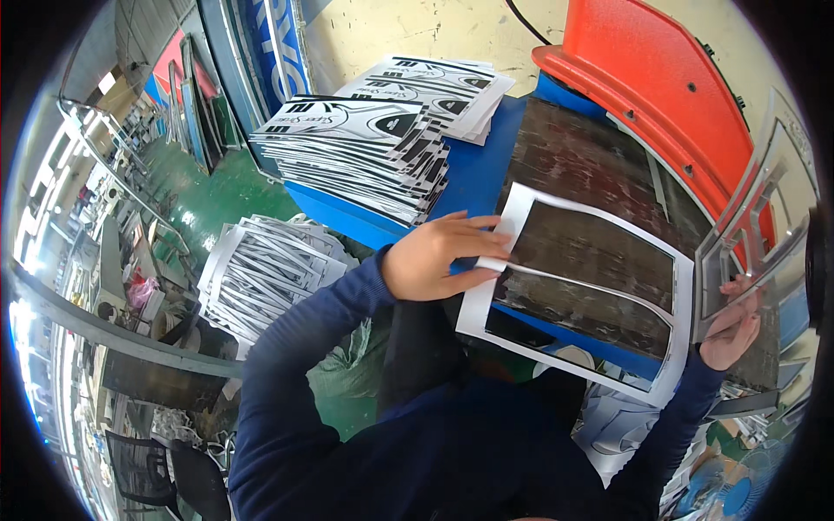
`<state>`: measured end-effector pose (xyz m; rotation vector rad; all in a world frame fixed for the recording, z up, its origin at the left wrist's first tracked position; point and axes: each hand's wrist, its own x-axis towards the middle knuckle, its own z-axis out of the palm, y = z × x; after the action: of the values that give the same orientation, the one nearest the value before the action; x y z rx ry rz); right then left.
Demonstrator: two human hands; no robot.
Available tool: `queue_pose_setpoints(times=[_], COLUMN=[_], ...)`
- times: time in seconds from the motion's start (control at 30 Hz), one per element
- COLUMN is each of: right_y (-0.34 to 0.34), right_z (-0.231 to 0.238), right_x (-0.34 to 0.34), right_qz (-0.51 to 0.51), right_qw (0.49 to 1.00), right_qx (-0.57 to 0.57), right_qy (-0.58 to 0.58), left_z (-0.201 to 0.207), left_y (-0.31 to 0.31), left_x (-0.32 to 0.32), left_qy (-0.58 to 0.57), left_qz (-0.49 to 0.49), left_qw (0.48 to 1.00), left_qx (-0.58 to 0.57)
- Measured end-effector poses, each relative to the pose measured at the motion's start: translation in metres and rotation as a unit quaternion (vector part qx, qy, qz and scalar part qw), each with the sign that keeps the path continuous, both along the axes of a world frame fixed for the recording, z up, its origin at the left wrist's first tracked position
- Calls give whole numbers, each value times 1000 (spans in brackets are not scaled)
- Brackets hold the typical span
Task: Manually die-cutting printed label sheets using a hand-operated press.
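Lower left, I am logging one black chair [198, 480] that is standing on the floor side of the room. Next, one heap of white sheets [274, 276] with dark edging, which is lying low beside a blue table [488, 165]. On that table, two stacks: a front stack of printed sheets [347, 122], black on white and fanning unevenly at its near side, and a rear stack [434, 80], which is sitting just behind it. Centre, the left hand [443, 256]: I am seeing it pinching one white cut-out sheet [518, 217] at its left border, thumb below, fingers above. The sheet, black-lined inside with a curved strip across its opening, is lying tilted over a dark, worn board [591, 161] and overhanging the near edge. Beneath it, loose pale sheets [612, 425] are lying lower down. Above the board, one red machine arm [651, 82] is slanting down rightward. Far right, the right hand [730, 336] is grasping the lower edge of one grey, partly clear frame [719, 271], which is leaning upright just beside the cut-out sheet.
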<state>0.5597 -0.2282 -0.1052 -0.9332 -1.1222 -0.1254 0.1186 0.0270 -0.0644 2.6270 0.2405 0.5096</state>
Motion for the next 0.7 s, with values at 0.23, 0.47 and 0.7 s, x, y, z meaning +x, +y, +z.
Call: queue_pose_setpoints(times=[0.23, 0.47, 0.7], right_y=[-28, -33, -23], right_z=[-2, -17, -10], right_x=[9, 8, 4], right_qz=[8, -6, -6], right_qw=[1000, 999, 998], right_qx=[-14, -29, -25], right_qy=[-20, 35, 55], left_z=[50, 54, 95], left_y=[-8, 52, 105], left_x=[-159, -363, -231], left_qy=[-81, -46, -85], left_qz=[167, 424, 406], left_qw=[979, 899, 882], left_qx=[-88, -100, 223])
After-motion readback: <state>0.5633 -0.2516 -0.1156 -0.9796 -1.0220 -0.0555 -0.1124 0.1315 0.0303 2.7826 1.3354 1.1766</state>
